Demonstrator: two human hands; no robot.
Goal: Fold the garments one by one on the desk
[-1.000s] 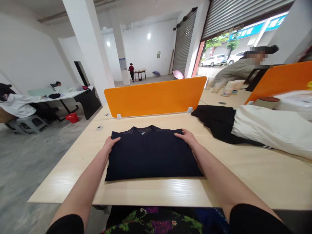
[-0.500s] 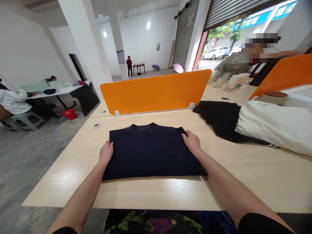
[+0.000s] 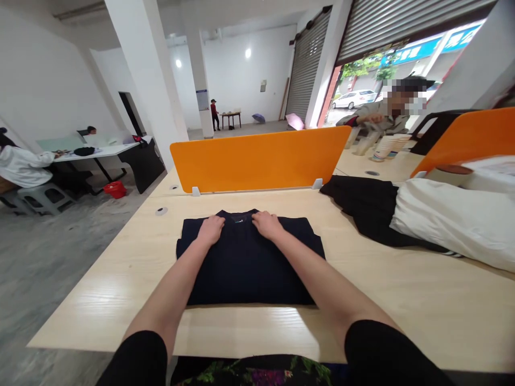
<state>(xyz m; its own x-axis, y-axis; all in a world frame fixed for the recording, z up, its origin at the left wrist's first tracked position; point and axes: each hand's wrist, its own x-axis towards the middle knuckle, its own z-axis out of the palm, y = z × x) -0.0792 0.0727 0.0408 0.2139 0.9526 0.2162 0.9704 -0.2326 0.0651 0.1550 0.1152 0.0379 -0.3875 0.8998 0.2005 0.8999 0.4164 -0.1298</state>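
Observation:
A folded navy T-shirt [image 3: 249,273] lies on the pale wooden table in front of me, its neckline at the far side with a small printed label inside the collar. My left hand [image 3: 211,229] is at the left end of the collar, fingers curled down on the fabric. At the collar's right end, my right hand [image 3: 267,224] has its fingers closed on the cloth in the same way. The fingertips are partly hidden behind the knuckles. Both forearms cross over the shirt, and its sides stick out a little unevenly.
An orange divider [image 3: 261,160] stands along the table's [image 3: 108,279] far edge. Black clothing [image 3: 366,209] and a white garment [image 3: 454,214] lie to the right. Beyond are stacked cups [image 3: 386,147] and a person in a grey jacket. A red bucket [image 3: 115,189] sits on the floor at left.
Both hands have moved inward from the shirt's left and right edges to its collar. The shirt's outline is narrower near the front, and the collar label now shows.

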